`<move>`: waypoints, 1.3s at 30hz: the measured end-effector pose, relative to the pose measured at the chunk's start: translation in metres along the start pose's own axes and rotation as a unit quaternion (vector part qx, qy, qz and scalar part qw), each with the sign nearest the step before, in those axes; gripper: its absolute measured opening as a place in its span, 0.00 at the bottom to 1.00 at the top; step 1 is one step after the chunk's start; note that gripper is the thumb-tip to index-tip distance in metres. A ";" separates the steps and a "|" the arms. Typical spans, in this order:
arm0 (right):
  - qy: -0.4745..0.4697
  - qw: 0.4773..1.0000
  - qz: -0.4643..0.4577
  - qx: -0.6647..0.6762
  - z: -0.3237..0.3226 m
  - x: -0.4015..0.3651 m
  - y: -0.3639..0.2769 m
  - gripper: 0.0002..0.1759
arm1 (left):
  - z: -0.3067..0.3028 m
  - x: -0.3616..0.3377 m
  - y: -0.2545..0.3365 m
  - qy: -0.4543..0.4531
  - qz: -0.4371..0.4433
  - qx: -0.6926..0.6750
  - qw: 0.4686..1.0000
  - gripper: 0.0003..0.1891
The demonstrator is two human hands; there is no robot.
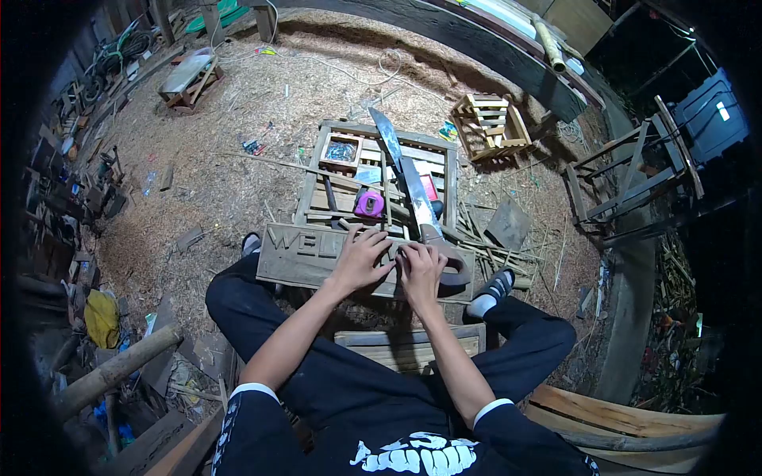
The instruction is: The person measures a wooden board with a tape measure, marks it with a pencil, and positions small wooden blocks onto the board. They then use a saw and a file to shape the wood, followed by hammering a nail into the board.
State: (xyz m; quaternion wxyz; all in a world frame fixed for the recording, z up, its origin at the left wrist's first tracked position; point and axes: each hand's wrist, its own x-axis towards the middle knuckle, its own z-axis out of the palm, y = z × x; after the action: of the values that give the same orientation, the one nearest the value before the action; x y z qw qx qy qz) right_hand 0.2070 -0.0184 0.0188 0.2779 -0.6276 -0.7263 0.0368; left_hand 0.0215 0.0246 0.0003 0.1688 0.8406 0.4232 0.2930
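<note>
A wooden board [298, 266] lies crosswise in front of me, with raised wooden letters [305, 242] reading W, E and L on its left part. My left hand [361, 260] rests over the board's middle with bent fingers, closed around something too small to make out. Close beside it, my right hand [421, 270] has its fingers curled down at the board; what they grip is hidden. A handsaw [417, 194] lies with its handle [454, 266] on the board, just right of my right hand. Its blade points away from me.
Beyond the board, a slatted wooden table [317, 174] holds a pink tape measure [369, 204], a small box of nails [341, 151] and wood strips. A wooden crate [492, 127] stands back right. Thin sticks [500, 250] and a wood block [508, 224] lie right on the shaving-covered ground.
</note>
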 end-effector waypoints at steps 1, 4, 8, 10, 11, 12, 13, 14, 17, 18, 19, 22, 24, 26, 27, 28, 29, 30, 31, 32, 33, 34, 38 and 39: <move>-0.004 1.000 -0.007 -0.002 -0.002 0.001 0.002 0.18 | 0.003 0.000 -0.002 0.010 0.006 0.004 1.000 0.28; -0.032 0.999 -0.016 0.024 -0.010 0.002 0.008 0.20 | 0.005 0.000 -0.002 0.021 0.016 0.010 1.000 0.28; -0.052 0.998 0.001 0.043 -0.013 0.004 0.009 0.22 | 0.007 -0.001 0.001 0.020 0.012 0.024 0.999 0.28; -0.038 0.998 -0.004 0.043 -0.010 0.003 0.010 0.21 | 0.005 -0.001 0.003 0.018 0.011 0.035 0.999 0.28; -0.038 0.998 0.000 0.045 -0.010 0.003 0.010 0.21 | 0.004 -0.001 0.005 0.024 0.004 0.025 0.999 0.27; -0.036 0.998 0.000 0.053 -0.009 0.003 0.011 0.20 | 0.003 0.000 0.006 0.031 -0.003 0.016 0.999 0.27; -0.033 0.998 0.000 0.060 -0.009 0.003 0.011 0.20 | 0.001 0.002 0.007 0.028 -0.001 0.016 0.999 0.27; -0.033 0.998 0.003 0.061 -0.010 0.003 0.012 0.20 | 0.000 0.003 0.007 0.024 -0.004 0.011 1.000 0.27; -0.048 0.998 -0.001 0.037 -0.010 0.007 0.015 0.20 | 0.006 0.002 0.001 0.025 -0.001 0.006 1.000 0.27; -0.052 0.998 -0.005 0.029 -0.012 0.008 0.016 0.21 | 0.008 0.002 0.000 0.032 0.004 0.006 0.999 0.27; -0.056 0.998 -0.011 0.021 -0.013 0.010 0.016 0.22 | 0.009 0.002 -0.001 0.031 0.004 0.006 1.000 0.27; -0.059 0.997 -0.014 0.051 -0.019 0.012 0.017 0.24 | 0.007 0.002 -0.003 0.026 0.002 0.007 1.000 0.28; -0.069 0.996 -0.014 0.047 -0.022 0.012 0.017 0.25 | -0.001 0.004 -0.007 0.012 -0.001 -0.028 1.000 0.31; -0.080 0.996 -0.014 0.046 -0.021 0.014 0.017 0.26 | -0.008 0.006 -0.007 0.009 -0.002 -0.033 0.999 0.31; -0.080 0.995 -0.007 0.053 -0.022 0.014 0.017 0.25 | -0.011 0.005 -0.008 0.007 -0.005 -0.038 0.999 0.32; -0.080 0.995 0.000 0.060 -0.022 0.014 0.015 0.25 | -0.013 0.004 -0.008 0.005 -0.007 -0.037 0.999 0.32; -0.082 0.995 0.000 0.062 -0.021 0.015 0.014 0.25 | -0.015 0.003 -0.007 -0.001 -0.007 -0.029 1.000 0.32; -0.087 0.995 -0.001 0.045 -0.021 0.015 0.015 0.24 | -0.015 0.003 -0.008 -0.007 -0.005 -0.023 1.000 0.32; -0.092 0.995 -0.003 0.027 -0.021 0.015 0.015 0.23 | -0.014 0.003 -0.008 -0.008 -0.006 -0.023 1.000 0.32; -0.094 0.995 -0.003 0.027 -0.021 0.015 0.016 0.23 | -0.014 0.003 -0.008 -0.015 0.000 -0.013 1.000 0.32; -0.096 0.995 -0.003 0.028 -0.021 0.016 0.017 0.22 | -0.013 0.003 -0.008 -0.022 0.007 -0.004 1.000 0.32; -0.098 0.995 -0.004 0.028 -0.021 0.018 0.017 0.21 | -0.013 0.003 -0.009 -0.021 0.006 -0.004 1.000 0.32; -0.106 0.994 -0.016 0.012 -0.025 0.018 0.014 0.21 | -0.013 0.004 -0.009 -0.027 0.004 -0.003 1.000 0.32; -0.105 0.994 -0.016 0.011 -0.024 0.018 0.015 0.21 | -0.012 0.004 -0.009 -0.025 0.005 -0.006 1.000 0.32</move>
State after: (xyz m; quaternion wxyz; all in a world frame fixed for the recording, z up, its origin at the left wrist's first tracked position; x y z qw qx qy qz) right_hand 0.2299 -0.0055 0.0397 0.2076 -0.6054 -0.7610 0.1060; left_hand 0.0101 0.0340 0.0062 0.1828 0.8486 0.4130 0.2753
